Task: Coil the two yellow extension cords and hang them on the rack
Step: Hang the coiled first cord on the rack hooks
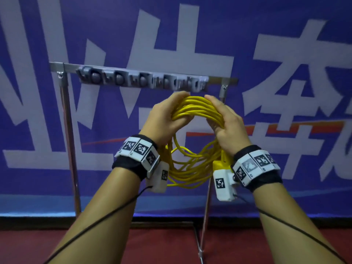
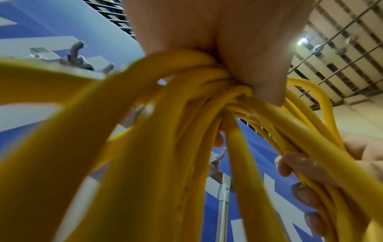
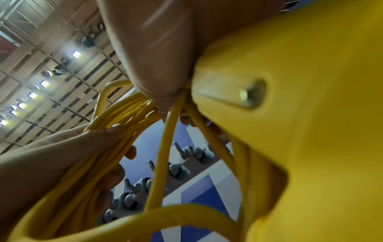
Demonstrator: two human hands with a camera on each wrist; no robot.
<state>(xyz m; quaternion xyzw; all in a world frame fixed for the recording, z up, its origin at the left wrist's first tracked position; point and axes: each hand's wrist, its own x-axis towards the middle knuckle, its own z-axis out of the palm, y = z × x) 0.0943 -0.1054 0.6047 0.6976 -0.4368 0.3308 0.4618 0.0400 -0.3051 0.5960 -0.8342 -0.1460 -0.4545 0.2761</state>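
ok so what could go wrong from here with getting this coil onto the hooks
1. The yellow coil is loose: lower loops sag unevenly below both hands, so a stray loop could miss or snag a hook.
2. The plug end dangles by the right wrist; its weight might pull turns out once the right hand lets go.
3. The left hand and right hand grip only the top of the bundle, so loops may slip apart during the lift.

We wear black wristbands (image 1: 131, 168) on bare forearms, each ringed with white blocks (image 1: 139, 151) printed with black square codes. A white box (image 1: 223, 184) hangs under each wrist, and thin black cables (image 1: 99, 223) trail down both arms.
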